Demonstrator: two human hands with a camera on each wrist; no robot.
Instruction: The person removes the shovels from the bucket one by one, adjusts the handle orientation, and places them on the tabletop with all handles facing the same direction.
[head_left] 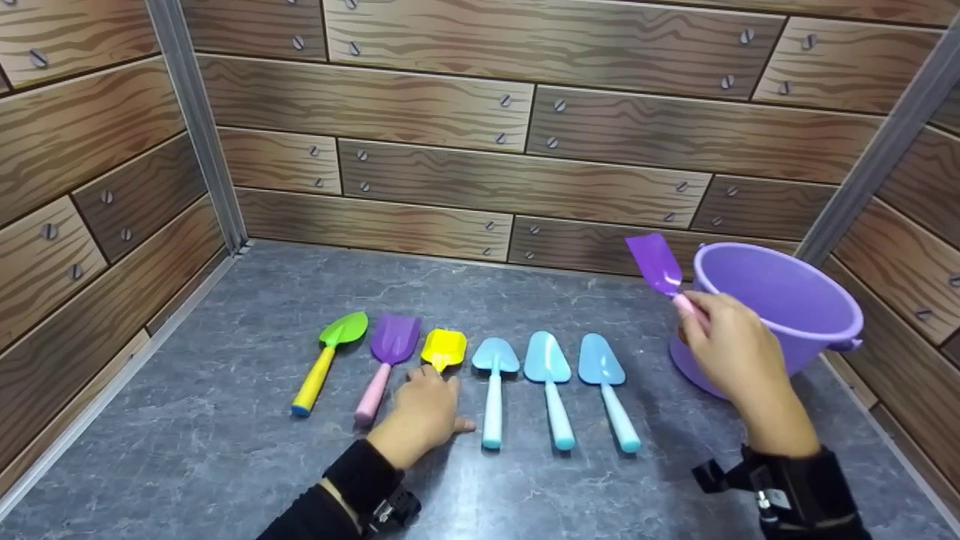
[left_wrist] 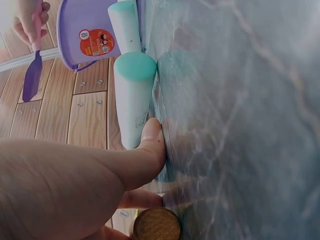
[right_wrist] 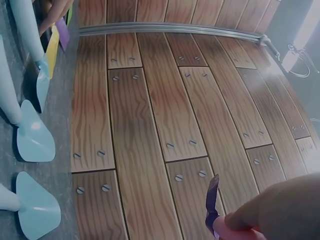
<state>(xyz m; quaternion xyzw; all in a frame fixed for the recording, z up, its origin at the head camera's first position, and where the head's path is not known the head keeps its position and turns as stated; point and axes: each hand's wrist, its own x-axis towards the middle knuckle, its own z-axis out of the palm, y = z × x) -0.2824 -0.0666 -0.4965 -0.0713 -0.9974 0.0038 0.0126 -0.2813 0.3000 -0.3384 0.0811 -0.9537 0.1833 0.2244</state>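
Note:
My left hand (head_left: 424, 409) lies over the handle of a small yellow toy shovel (head_left: 444, 349), fingers reaching to its neck and thumb stretched out to the side. The handle's round end (left_wrist: 157, 225) shows beside the fingers in the left wrist view; the rest is hidden. My right hand (head_left: 731, 341) pinches the pink handle of a purple toy shovel (head_left: 656, 262), raised in front of a purple bucket (head_left: 780, 289) with its blade pointing up and left. Left of the yellow shovel lie a purple shovel with a pink handle (head_left: 395, 341) and a green trowel with a yellow handle (head_left: 345, 330).
Right of my left hand lie three light-blue trowels in a row: the nearest trowel (head_left: 495, 356), a middle trowel (head_left: 547, 360) and an outer trowel (head_left: 600, 360). Wood-patterned walls (head_left: 450, 97) enclose the grey marbled tabletop (head_left: 225, 465) at the back and sides.

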